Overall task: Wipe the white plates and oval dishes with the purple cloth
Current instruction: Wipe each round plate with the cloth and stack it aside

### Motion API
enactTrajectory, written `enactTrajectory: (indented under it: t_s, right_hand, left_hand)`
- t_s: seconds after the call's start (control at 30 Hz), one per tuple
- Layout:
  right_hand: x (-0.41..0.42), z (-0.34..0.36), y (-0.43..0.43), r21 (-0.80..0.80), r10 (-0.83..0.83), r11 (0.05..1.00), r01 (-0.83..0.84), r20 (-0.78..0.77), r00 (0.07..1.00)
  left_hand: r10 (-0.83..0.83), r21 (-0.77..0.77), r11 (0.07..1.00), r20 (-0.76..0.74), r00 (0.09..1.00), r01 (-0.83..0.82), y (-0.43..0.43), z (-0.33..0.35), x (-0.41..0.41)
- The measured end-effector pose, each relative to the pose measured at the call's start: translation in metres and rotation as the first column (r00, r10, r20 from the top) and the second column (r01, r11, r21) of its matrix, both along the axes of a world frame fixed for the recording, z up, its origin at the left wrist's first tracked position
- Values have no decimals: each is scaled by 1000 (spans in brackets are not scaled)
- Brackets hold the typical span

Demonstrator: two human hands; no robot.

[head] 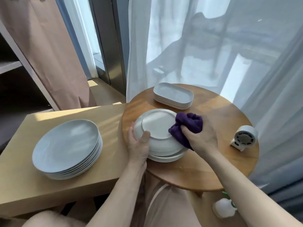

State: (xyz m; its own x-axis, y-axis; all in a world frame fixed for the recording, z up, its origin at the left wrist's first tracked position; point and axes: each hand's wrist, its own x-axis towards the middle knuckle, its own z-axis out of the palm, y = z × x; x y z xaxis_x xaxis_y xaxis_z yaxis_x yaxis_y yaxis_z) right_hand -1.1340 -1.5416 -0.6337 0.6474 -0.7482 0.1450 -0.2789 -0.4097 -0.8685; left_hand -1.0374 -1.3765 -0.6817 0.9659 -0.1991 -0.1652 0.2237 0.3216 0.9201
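An upturned white plate (157, 125) is tilted over a short stack of white plates (165, 157) on the round wooden table (213, 161). My left hand (139, 145) grips its left rim, thumb on the underside. My right hand (201, 138) grips the bunched purple cloth (188, 123) and presses it on the plate's right edge. A taller stack of white plates (65, 146) sits on the pale rectangular table (24, 185) to the left. A stack of white oval dishes (173, 95) stands at the round table's far side.
A small white fan (244, 137) stands at the round table's right edge. Sheer curtains (213, 46) hang behind the table. A white fluffy object (223, 207) lies on the floor at lower right. Shelves (9, 66) stand at far left.
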Motion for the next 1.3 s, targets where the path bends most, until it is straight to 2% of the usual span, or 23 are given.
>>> enactTrajectory:
  t_s: [0.2, 0.4, 0.53, 0.6, 0.7, 0.8, 0.83, 0.97, 1.07, 1.2, 1.3]
  right_hand:
    - [-15, -2, 22, -234, 195, 950, -207, -75, 978]
    - [21, 24, 11, -99, 266, 959, -266, -22, 964]
    - [58, 41, 29, -165, 363, 916, -365, -45, 931]
    - [80, 44, 43, -218, 441, 864, -453, -103, 891]
    - [115, 41, 70, -323, 487, 753, -574, -313, 815]
    - [143, 34, 89, -517, 379, 566, -642, -528, 760]
    - [151, 33, 91, -540, 340, 536, -649, -565, 752]
    - [182, 40, 85, -485, 235, 585, -650, -666, 708]
    - [195, 40, 75, -467, 186, 644, -606, -673, 716]
    - [199, 40, 53, -381, 169, 782, -493, -632, 756]
    - [192, 47, 30, -217, 203, 902, -372, -547, 812]
  left_hand:
    - [-41, 6, 999, -47, 998, 41, 3, -4, 5]
    - [-104, -89, 992, -117, 988, 94, 10, -8, 17]
    - [-145, -149, 979, -45, 988, 137, 12, -13, 17]
    - [-139, -153, 978, 34, 990, 143, 12, -13, 14]
    - [-96, -136, 985, 97, 991, 109, 11, -14, 13]
    - [-77, -134, 987, 93, 993, 89, 10, -17, 13]
    - [-74, -126, 988, 93, 993, 86, 9, -17, 13]
    - [-26, -99, 995, 4, 1000, 27, 6, -12, 10]
    - [-44, -92, 995, -1, 999, 44, 8, -8, 4]
    - [-6, -104, 995, -70, 998, -2, 5, -4, 0]
    - [-4, -112, 994, -99, 995, -7, 5, 2, -2]
